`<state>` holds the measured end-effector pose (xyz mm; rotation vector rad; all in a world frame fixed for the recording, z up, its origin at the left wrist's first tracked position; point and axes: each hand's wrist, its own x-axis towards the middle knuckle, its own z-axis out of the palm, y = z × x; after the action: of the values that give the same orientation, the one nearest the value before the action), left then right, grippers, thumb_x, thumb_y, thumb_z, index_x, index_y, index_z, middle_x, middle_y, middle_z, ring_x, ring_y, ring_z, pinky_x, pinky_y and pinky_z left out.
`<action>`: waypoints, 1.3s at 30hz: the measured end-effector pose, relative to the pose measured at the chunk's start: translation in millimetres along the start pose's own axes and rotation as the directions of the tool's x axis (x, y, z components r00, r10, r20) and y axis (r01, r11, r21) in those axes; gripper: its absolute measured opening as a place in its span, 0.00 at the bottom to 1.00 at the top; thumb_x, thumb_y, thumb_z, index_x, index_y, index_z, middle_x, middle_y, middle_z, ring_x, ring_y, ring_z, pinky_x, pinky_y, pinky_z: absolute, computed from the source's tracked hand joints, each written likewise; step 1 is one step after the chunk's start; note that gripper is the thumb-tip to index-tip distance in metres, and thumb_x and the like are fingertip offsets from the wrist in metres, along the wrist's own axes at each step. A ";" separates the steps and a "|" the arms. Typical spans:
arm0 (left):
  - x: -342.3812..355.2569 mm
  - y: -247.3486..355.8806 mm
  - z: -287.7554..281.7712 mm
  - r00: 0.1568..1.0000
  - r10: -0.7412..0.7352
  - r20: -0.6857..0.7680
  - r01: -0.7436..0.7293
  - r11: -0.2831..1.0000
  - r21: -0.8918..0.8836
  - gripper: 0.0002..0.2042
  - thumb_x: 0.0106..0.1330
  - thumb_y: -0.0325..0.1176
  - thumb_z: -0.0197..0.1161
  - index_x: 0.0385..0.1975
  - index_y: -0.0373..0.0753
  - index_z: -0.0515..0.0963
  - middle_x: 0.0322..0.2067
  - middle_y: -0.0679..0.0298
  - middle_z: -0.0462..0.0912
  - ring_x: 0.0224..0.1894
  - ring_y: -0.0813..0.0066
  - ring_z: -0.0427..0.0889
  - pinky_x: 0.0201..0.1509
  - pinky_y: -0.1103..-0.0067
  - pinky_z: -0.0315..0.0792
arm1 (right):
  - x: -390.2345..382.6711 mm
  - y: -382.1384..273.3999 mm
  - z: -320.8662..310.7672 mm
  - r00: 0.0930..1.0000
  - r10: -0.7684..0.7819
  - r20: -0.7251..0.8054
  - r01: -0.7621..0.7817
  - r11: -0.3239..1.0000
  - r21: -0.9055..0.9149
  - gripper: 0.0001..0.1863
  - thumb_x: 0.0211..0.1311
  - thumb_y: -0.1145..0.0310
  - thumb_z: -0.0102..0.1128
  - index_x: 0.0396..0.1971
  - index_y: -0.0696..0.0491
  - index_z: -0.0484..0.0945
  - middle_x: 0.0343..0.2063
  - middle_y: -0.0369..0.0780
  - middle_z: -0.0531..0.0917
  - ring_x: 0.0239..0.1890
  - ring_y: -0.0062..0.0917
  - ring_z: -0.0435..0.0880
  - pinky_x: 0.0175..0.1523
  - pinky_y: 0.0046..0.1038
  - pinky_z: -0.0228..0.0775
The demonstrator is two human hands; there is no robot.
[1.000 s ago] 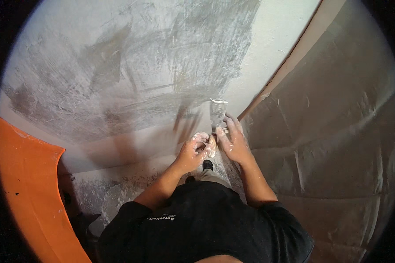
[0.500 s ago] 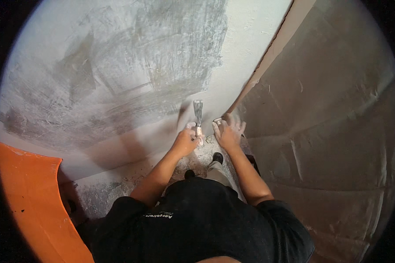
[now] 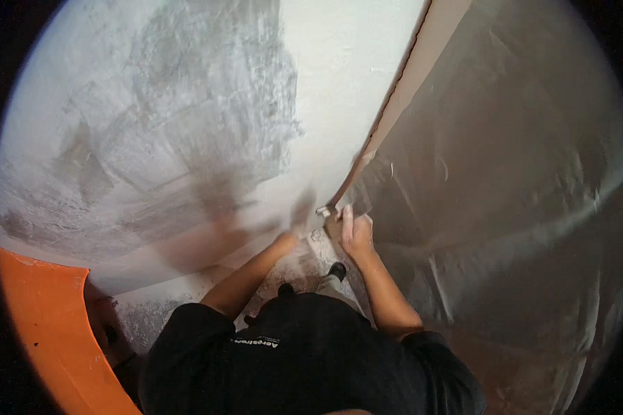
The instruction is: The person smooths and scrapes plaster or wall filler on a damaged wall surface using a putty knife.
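My left hand (image 3: 286,244) is low in front of the plastered wall (image 3: 256,131), smeared by motion. The putty knife (image 3: 314,223), with its narrow metal blade, is still in its grip, though blurred and hard to make out. Close by on the right, my right hand (image 3: 358,235) has its fingers bent together at the edge of the grey plastic sheeting (image 3: 491,207) and seems to pinch it. Between the hands, a small whitish piece (image 3: 323,210) sits at the foot of the corner where wall and sheeting meet.
Dust and whitish crumbs cover the floor (image 3: 160,310) by my shoes (image 3: 337,270). A curved orange panel (image 3: 45,311) stands at the left. A dark, jagged seam (image 3: 394,86) runs up the wall's right edge beside the sheeting.
My view has shifted, so the wall appears further left. My right hand has drawn back from the corner piece and its fingers have closed. My left hand has moved and blurred.
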<state>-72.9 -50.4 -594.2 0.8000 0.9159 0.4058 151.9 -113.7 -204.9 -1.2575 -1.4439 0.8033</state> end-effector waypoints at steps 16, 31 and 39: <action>-187.8 354.8 240.3 0.323 0.879 -0.351 -0.817 0.446 0.365 0.09 0.71 0.31 0.52 0.43 0.33 0.75 0.32 0.65 0.77 0.33 0.78 0.76 0.39 0.79 0.71 | 86.7 -62.9 -26.0 0.943 -0.001 0.333 -0.022 0.998 0.066 0.09 0.68 0.67 0.56 0.32 0.58 0.78 0.17 0.32 0.76 0.19 0.13 0.70 0.24 0.22 0.64; -235.6 434.1 243.2 0.271 0.883 -0.383 -0.807 0.425 0.410 0.10 0.71 0.31 0.53 0.36 0.30 0.77 0.30 0.57 0.83 0.30 0.71 0.82 0.38 0.78 0.76 | 125.0 -104.9 18.9 0.997 -0.061 0.036 0.026 0.792 0.610 0.09 0.73 0.70 0.47 0.31 0.57 0.72 0.23 0.30 0.72 0.27 0.11 0.67 0.31 0.17 0.61; -239.0 453.9 208.0 0.536 0.832 -0.144 -0.652 0.516 0.555 0.15 0.74 0.30 0.45 0.47 0.26 0.75 0.40 0.53 0.83 0.40 0.73 0.81 0.48 0.77 0.75 | 150.6 -117.8 20.5 0.960 -0.260 0.102 0.175 0.846 0.504 0.11 0.72 0.71 0.48 0.43 0.63 0.74 0.26 0.32 0.76 0.25 0.09 0.69 0.30 0.14 0.61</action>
<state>-28.7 5.1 -45.2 1.6109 1.0037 1.2253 107.6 6.6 -61.6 -0.6355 -1.3652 1.0560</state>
